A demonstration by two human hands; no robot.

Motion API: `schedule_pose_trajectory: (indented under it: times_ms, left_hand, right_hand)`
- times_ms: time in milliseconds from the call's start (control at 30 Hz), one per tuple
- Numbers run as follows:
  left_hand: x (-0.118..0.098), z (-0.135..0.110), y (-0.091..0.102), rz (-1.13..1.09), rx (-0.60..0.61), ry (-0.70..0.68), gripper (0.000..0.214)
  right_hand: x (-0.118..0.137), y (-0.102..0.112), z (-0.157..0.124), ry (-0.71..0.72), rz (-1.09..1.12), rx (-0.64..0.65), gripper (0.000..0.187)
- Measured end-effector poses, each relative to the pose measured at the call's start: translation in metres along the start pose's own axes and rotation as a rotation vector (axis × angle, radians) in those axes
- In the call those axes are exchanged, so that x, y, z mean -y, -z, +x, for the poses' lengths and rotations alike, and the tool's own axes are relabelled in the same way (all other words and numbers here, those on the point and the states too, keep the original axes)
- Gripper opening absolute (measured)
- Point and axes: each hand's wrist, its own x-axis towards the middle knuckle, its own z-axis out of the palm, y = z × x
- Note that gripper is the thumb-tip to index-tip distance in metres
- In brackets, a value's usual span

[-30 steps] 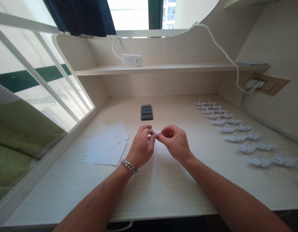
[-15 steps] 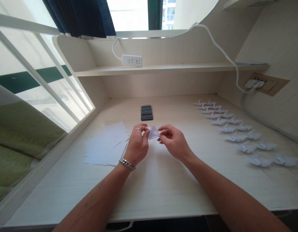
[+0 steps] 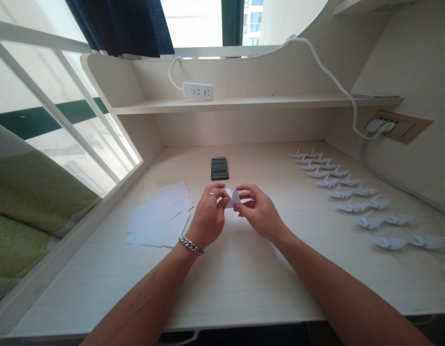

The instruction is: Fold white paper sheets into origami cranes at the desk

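Note:
Between my two hands, above the middle of the desk, is a small folded piece of white paper (image 3: 234, 198). My left hand (image 3: 210, 206), with a ring and a chain bracelet, pinches its left side between thumb and fingers. The thumb and fingertips of my right hand (image 3: 257, 207) grip its right side, where a pointed flap stands up. My fingers hide part of the folds. Loose white paper sheets (image 3: 157, 216) lie overlapping left of my left hand. Folded paper cranes (image 3: 352, 205) stand in two rows to the right.
A dark phone (image 3: 220, 169) lies on the desk (image 3: 244, 283) just beyond my hands. On the shelf (image 3: 251, 103) behind sits a white power strip (image 3: 198, 91). A white cable (image 3: 330, 72) runs down to the wall socket (image 3: 400, 126) at right.
My left hand has shifted slightly right, closer to my right hand. The paper, a flat triangle before, now shows an upright flap and has turned between my fingers.

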Motion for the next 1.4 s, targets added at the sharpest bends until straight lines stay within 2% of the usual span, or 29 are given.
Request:
schedule_pose_trajectory:
  times_ms: [133, 300, 433, 500, 667, 800, 900, 1000, 1167, 1400]
  left_hand:
    - [0.001, 0.0, 0.001, -0.021, 0.038, -0.016, 0.01]
    - [-0.001, 0.001, 0.004, -0.022, 0.098, -0.04, 0.012]
    - [0.004, 0.001, 0.003, -0.068, 0.08, -0.017, 0.01]
    - [0.007, 0.0, 0.001, -0.123, 0.049, 0.029, 0.009]
    - [0.01, 0.0, 0.0, -0.279, 0.024, 0.184, 0.014]
    - [0.008, 0.0, 0.001, -0.376, 0.011, 0.281, 0.019]
    - [0.005, -0.001, 0.001, -0.552, 0.001, 0.322, 0.018]
    - [0.001, -0.001, 0.003, -0.703, 0.038, 0.326, 0.016]
    - [-0.003, -0.001, 0.005, -0.744, 0.063, 0.287, 0.036]
    - [-0.005, -0.001, 0.006, -0.642, 0.074, 0.274, 0.015]
  right_hand:
    - [0.001, 0.0, 0.001, -0.024, 0.052, 0.053, 0.024]
    - [0.005, 0.0, 0.002, -0.08, 0.122, 0.03, 0.038]
    - [0.005, 0.001, 0.002, -0.095, 0.111, 0.023, 0.014]
    - [0.004, 0.002, 0.003, -0.088, 0.088, 0.036, 0.011]
    - [0.002, 0.002, 0.005, -0.14, 0.129, 0.117, 0.017]
    - [0.005, -0.001, 0.006, -0.255, 0.31, 0.126, 0.016]
    - [0.008, 0.0, 0.005, -0.302, 0.455, 0.13, 0.016]
    - [0.01, 0.002, 0.005, -0.295, 0.52, 0.125, 0.025]
    - [0.01, 0.001, 0.006, -0.294, 0.467, 0.061, 0.026]
    - [0.009, 0.0, 0.006, -0.29, 0.501, 0.038, 0.03]
